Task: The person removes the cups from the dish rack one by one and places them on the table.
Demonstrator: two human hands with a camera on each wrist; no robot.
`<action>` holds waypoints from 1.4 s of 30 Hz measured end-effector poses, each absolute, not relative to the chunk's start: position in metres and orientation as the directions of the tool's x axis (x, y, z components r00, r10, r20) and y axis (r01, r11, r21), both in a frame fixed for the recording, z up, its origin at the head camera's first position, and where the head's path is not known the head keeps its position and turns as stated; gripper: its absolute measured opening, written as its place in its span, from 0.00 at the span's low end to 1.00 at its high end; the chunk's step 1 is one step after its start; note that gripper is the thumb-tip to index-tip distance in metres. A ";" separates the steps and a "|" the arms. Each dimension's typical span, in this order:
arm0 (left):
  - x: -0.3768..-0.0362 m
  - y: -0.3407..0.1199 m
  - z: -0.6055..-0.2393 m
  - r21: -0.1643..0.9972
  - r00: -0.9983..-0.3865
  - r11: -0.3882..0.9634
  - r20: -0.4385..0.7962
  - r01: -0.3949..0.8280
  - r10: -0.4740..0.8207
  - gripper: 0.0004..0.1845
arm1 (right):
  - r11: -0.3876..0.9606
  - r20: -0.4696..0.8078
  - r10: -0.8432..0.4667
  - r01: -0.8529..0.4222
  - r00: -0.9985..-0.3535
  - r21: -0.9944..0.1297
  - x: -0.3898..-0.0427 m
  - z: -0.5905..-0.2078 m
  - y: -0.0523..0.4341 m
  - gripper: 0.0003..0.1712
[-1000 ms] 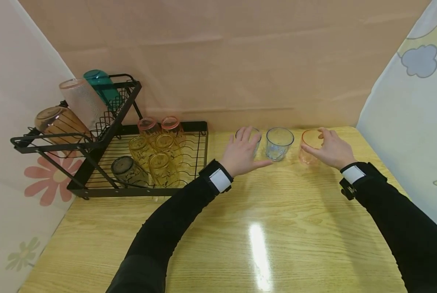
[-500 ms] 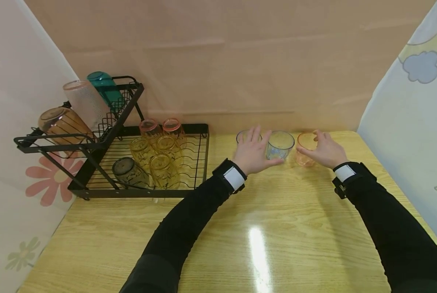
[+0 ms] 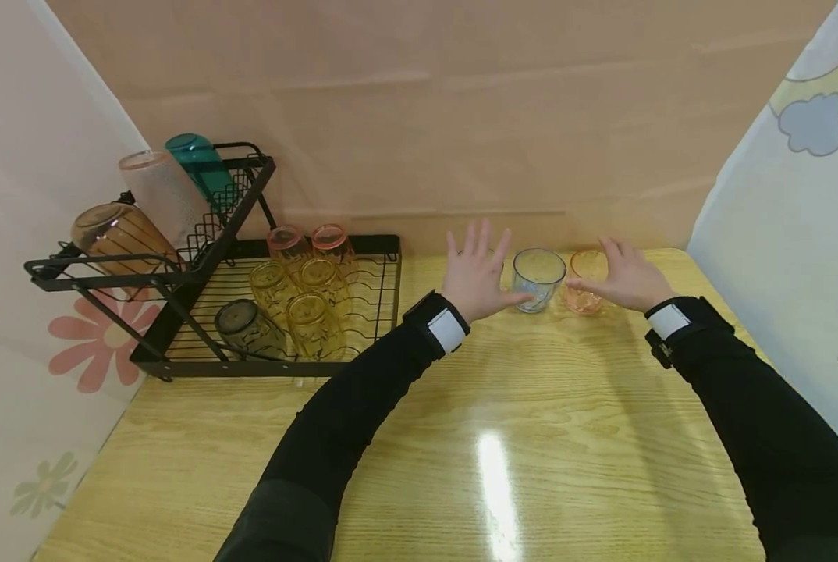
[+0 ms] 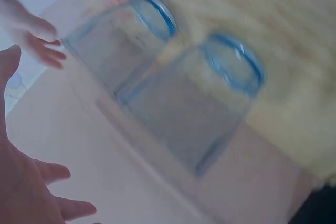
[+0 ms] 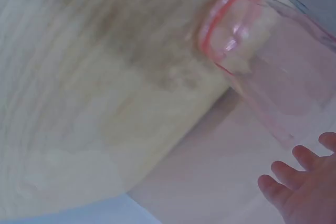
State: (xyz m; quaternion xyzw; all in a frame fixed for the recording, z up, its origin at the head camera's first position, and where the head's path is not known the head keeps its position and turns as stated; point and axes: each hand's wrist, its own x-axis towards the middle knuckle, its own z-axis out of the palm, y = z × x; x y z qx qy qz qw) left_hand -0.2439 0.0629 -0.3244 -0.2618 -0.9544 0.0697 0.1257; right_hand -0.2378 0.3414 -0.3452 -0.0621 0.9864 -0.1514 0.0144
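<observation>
Three clear glasses stand in a row at the back of the table. Spread wide, my left hand point(image 3: 475, 279) covers most of the leftmost one, a blue-tinted glass point(image 4: 194, 108); the left wrist view shows the fingers apart from it. Beside it is a second blue-rimmed glass point(image 3: 538, 282). A pink-tinted glass point(image 3: 583, 300) stands at the right end of the row. My right hand point(image 3: 630, 279) is just right of that glass, fingers extended and holding nothing. In the right wrist view its fingertips point(image 5: 281, 174) lie close to the pink glass's mouth without gripping it.
A black two-tier drying rack point(image 3: 391, 312) stands at the left. Its lower tier bears several upturned yellow glasses point(image 3: 314, 328), pink ones and a dark grey one point(image 3: 246, 328). Larger tilted glasses, including a teal one point(image 3: 201, 168), rest on the upper tier. A backdrop rises behind the table.
The right hand's fingers have straightened and come off the pink glass, which shifted slightly left toward the blue glasses earlier. The left hand has moved a little right, its fingers spreading wider.
</observation>
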 end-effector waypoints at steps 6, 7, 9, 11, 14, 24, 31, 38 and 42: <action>-0.249 0.043 -0.311 -0.239 -0.848 0.865 0.205 0.442 0.489 0.61 | 0.953 0.033 -0.183 -0.185 -0.983 -0.238 -0.232 -0.320 0.328 0.63; -0.249 0.038 -0.309 -0.241 -0.848 0.864 0.199 0.443 0.491 0.61 | 0.952 0.037 -0.192 -0.196 -0.981 -0.236 -0.231 -0.316 0.325 0.63; -0.247 0.029 -0.306 -0.259 -0.847 0.856 0.182 0.448 0.499 0.61 | 0.948 0.050 -0.214 -0.219 -0.976 -0.230 -0.227 -0.310 0.318 0.62; -0.245 0.019 -0.304 -0.285 -0.841 0.839 0.155 0.464 0.518 0.61 | 0.945 0.072 -0.234 -0.244 -0.970 -0.217 -0.224 -0.305 0.311 0.62; -0.241 0.004 -0.301 -0.317 -0.820 0.810 0.141 0.493 0.554 0.61 | 0.942 0.106 -0.256 -0.273 -0.961 -0.197 -0.219 -0.299 0.301 0.62; -0.229 -0.058 -0.291 -0.373 -0.811 0.781 0.111 0.501 0.574 0.58 | 0.915 0.195 -0.371 -0.393 -0.908 -0.087 -0.208 -0.288 0.272 0.59; -0.220 -0.105 -0.293 -0.363 -0.824 0.794 0.110 0.488 0.556 0.56 | 0.881 0.241 -0.454 -0.472 -0.858 -0.022 -0.196 -0.289 0.250 0.58; -0.218 -0.144 -0.300 -0.330 -0.870 0.837 0.083 0.436 0.486 0.56 | 0.852 0.245 -0.507 -0.524 -0.826 -0.003 -0.187 -0.293 0.232 0.58; -0.217 -0.161 -0.306 -0.298 -0.883 0.861 0.100 0.412 0.458 0.55 | 0.841 0.234 -0.526 -0.540 -0.818 0.005 -0.184 -0.297 0.222 0.59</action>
